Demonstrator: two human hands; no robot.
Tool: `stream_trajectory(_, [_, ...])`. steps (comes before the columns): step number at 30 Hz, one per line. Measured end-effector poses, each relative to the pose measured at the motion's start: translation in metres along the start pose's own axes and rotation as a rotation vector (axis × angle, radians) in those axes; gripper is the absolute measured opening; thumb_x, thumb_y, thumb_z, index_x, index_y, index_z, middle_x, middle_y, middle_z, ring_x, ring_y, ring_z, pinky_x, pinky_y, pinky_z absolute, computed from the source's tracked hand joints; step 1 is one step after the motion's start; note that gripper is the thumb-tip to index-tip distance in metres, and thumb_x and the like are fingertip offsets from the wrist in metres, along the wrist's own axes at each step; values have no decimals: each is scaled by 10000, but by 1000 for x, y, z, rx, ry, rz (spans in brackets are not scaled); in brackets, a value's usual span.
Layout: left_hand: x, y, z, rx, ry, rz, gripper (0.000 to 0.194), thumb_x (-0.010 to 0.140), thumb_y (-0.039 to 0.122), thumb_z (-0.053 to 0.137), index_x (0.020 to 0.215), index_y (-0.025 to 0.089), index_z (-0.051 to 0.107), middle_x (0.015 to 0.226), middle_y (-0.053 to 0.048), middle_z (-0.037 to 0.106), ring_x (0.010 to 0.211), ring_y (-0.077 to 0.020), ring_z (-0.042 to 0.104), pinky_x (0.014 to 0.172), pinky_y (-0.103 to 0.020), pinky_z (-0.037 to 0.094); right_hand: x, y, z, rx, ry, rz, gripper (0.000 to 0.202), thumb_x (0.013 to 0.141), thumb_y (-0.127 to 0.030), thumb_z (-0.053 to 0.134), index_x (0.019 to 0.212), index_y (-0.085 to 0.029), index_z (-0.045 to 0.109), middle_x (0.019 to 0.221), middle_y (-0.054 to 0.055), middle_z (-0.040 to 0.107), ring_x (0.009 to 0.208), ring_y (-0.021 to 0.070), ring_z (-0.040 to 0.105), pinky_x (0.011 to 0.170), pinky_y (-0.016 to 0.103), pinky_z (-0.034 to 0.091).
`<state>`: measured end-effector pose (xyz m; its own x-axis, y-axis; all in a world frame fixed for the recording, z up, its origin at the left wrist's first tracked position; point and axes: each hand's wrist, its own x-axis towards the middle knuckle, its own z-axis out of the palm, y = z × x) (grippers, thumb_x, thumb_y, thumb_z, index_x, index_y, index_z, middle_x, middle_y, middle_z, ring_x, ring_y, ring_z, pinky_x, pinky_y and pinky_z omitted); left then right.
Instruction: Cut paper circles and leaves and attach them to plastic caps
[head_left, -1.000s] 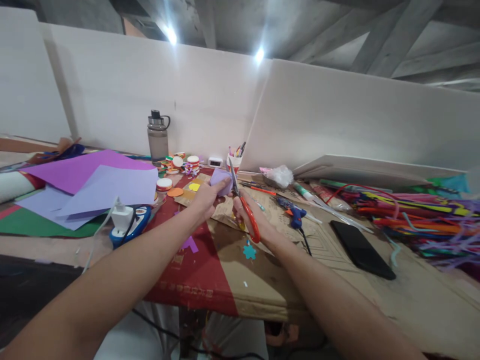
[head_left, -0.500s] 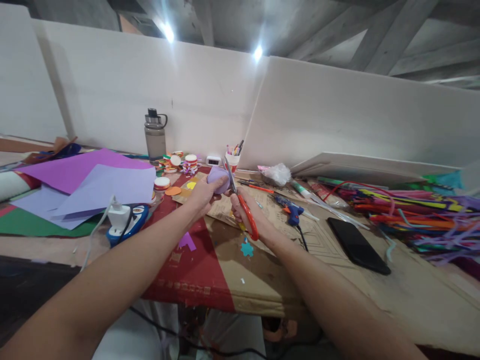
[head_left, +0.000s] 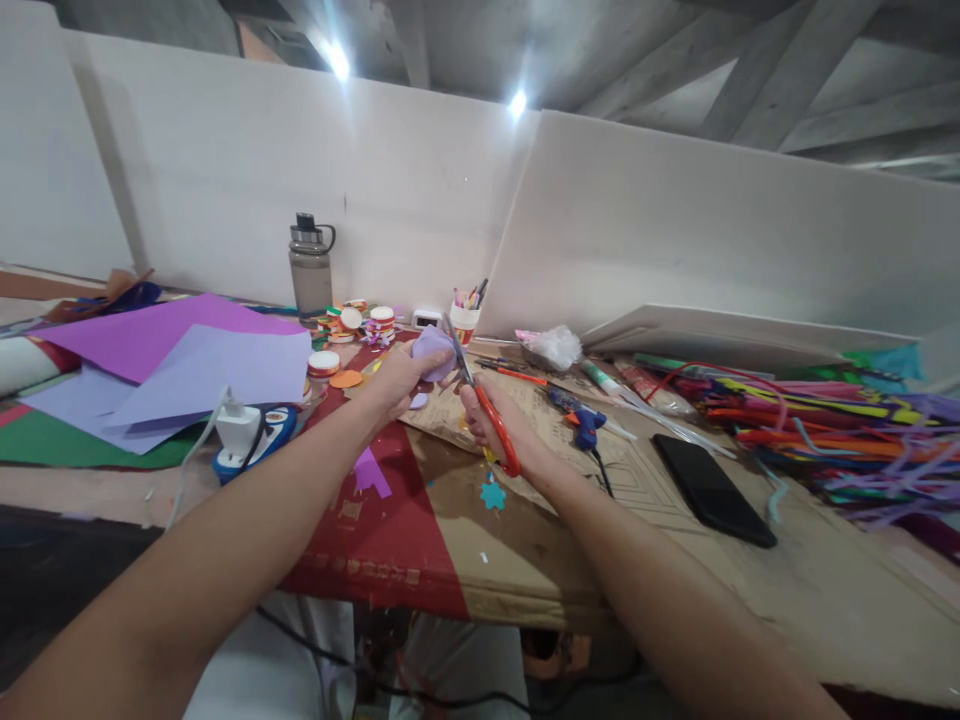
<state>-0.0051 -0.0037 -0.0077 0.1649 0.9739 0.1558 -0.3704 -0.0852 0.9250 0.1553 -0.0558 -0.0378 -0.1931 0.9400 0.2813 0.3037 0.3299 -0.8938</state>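
Between the fingers of my left hand (head_left: 405, 380) is a small piece of lavender paper (head_left: 433, 352), its edge facing right. My right hand (head_left: 491, 410) is closed around red-handled scissors (head_left: 498, 428), whose blades point up and away along the right side of the paper. Whether the blades touch the paper I cannot tell. Below my right hand a teal flower-shaped cutout (head_left: 493, 493) shows over the cardboard (head_left: 525, 560). A small lavender piece (head_left: 418, 401) shows just under my left fingers, and a purple scrap (head_left: 371, 472) lies below my left wrist.
Large purple and lavender sheets (head_left: 217, 365) lie at left beside a blue-and-white power strip (head_left: 259, 445). A water bottle (head_left: 310, 270) and a cup of pens (head_left: 465, 320) stand behind. To the right are a blue glue gun (head_left: 586, 425), a black phone (head_left: 712, 488) and many pipe cleaners (head_left: 817, 420).
The lavender paper has turned slightly in my left hand, and the scissors have shifted a little. A small lavender piece now shows beneath my left fingers.
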Motion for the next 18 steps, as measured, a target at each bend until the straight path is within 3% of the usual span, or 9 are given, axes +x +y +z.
stream_trajectory(18, [5, 9, -15, 111, -129, -49, 231, 692, 236, 795, 857, 145, 661, 703, 5, 662, 495, -65, 540, 441, -172, 418, -2, -1, 2, 137, -89, 94, 337, 864, -543, 607, 886, -248, 447, 613, -83, 365, 467, 70, 319, 411, 196, 290])
